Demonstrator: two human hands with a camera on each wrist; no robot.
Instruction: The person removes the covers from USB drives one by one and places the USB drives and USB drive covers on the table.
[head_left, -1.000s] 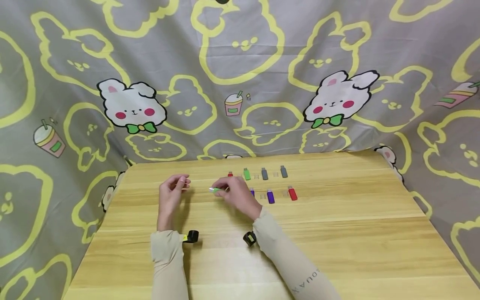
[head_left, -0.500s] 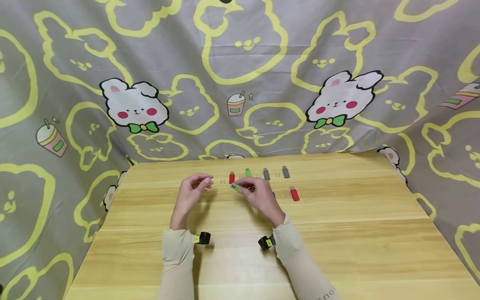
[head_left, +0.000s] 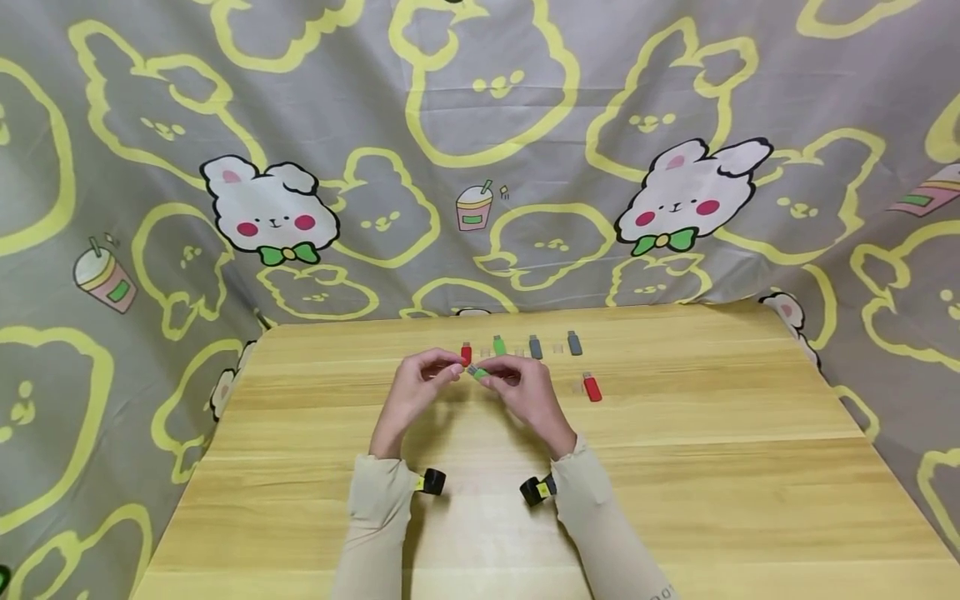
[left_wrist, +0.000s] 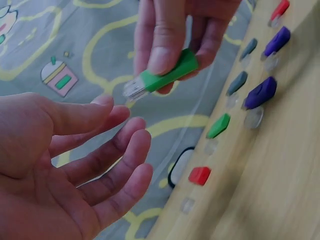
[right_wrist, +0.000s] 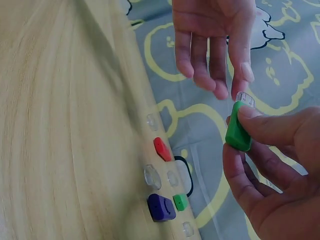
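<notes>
My right hand (head_left: 531,392) pinches a green USB stick (left_wrist: 172,72) between thumb and fingers, above the table. Over the stick's plug end sits a clear cap (left_wrist: 135,88), pointing towards my left hand (head_left: 423,387). The left hand holds nothing; its thumb and loosely bent fingers are spread near the cap. A small gap shows between them and the cap in the left wrist view. Behind the hands in the head view lie a red USB stick (head_left: 467,353) and another green USB stick (head_left: 499,343).
Two grey USB sticks (head_left: 574,342) continue the back row. A second red USB stick (head_left: 592,387) lies nearer, to the right. Two purple USB sticks (left_wrist: 261,92) show in the left wrist view. Loose clear caps (right_wrist: 152,177) lie beside the sticks on the wooden table (head_left: 690,492).
Both hands have moved right, the right hand carrying the green USB stick. My left hand has come closer to it, so the fingertips of both hands are now almost together.
</notes>
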